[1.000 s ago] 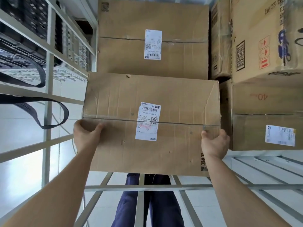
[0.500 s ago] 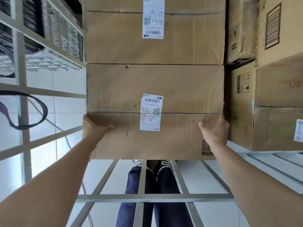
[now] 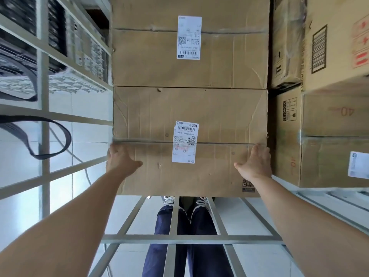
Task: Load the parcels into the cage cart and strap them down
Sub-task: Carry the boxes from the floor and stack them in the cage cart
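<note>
Cage cart: grey metal bars along left side and underneath, open grid at near end. White tiled floor visible through gaps.

Right stack of cartons: brown cardboard, on right of cart, running near to far. "40" handwritten on one face.

Far parcel: large brown carton, far centre, taped seam across top.

Near parcel: same kind of carton, centre of cart. Far edge butted against far parcel, right side just beside right stack with narrow dark gap between. Creased top, clear tape along centre seam. Whether fully resting on cart bars: cannot tell.

Navy trousers: seen through near bars, below near parcel.

Black strap: loose loop at left side bars, apart from both parcels.

Left grip: on left edge of near parcel at seam, fingers folded over edge, thumb flat on top face; holding parcel.

Right grip: at right edge near seam, fingers straight and flat on top face, thumb spread toward centre; wide, pressing only.

Barcode label: white, across seam of near parcel. Similar shipping label on far parcel
</note>
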Demonstrator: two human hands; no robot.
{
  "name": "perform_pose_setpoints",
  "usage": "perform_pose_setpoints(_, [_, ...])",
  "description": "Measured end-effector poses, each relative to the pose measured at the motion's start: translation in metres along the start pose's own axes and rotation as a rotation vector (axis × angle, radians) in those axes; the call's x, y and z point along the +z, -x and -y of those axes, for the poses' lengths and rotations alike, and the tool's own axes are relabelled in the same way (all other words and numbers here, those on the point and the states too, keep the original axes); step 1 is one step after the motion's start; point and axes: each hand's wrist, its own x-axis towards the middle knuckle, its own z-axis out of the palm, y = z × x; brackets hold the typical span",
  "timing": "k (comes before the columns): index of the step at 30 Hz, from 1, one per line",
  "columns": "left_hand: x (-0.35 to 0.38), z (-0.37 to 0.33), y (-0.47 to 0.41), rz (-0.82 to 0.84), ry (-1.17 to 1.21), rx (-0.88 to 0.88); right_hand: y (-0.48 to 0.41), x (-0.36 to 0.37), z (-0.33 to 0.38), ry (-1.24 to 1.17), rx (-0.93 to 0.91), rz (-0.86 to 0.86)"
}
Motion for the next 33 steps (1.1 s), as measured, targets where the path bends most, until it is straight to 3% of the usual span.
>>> perform_pose_setpoints(6, [-0.038,-0.032,0.053,-0.003,-0.209,0.167,0.055,-0.05,0.01,0.048,-0.158,-0.026])
perform_pose_setpoints(16, [-0.143,-0.117,0.201,-0.191,-0.391,0.487,0.181,-0.175,-0.013,0.061,-0.297,-0.175])
perform_pose_setpoints(24, [-0.204,-0.169,0.323,-0.37,-0.497,0.794,0.291,-0.262,-0.065,-0.048,-0.246,-0.402])
perform_pose_setpoints(33, [-0.224,-0.195,0.452,-0.557,-0.608,1.275,0.434,-0.282,-0.152,-0.136,-0.051,-0.736])
